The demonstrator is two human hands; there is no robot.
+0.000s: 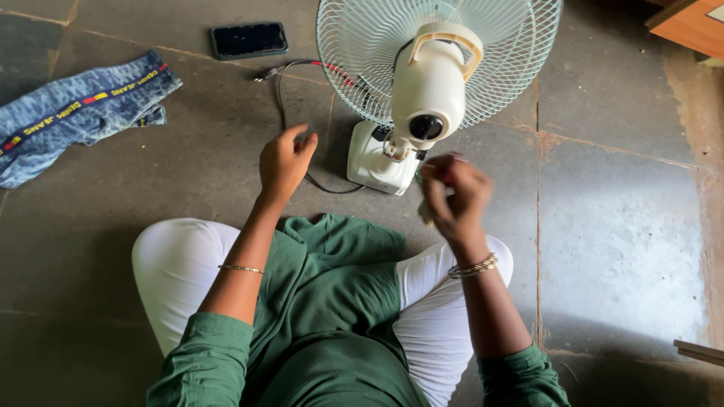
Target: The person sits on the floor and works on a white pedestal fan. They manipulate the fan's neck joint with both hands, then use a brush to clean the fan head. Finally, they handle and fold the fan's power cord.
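A cream table fan (430,90) with a pale green wire guard (354,45) stands on the stone floor in front of me, its motor housing turned toward me. My left hand (285,160) hovers left of the fan's base (377,162), fingers loosely curled, holding nothing that I can see. My right hand (452,192) is closed just below the motor housing, gripping a small pale object that is mostly hidden by the fingers. I sit cross-legged in a green top and white trousers.
A black phone (249,39) lies on the floor at the back left. A black cable (283,98) with red wires runs from near it to the fan base. Folded blue jeans (68,113) lie far left. A wooden furniture corner (690,22) shows top right.
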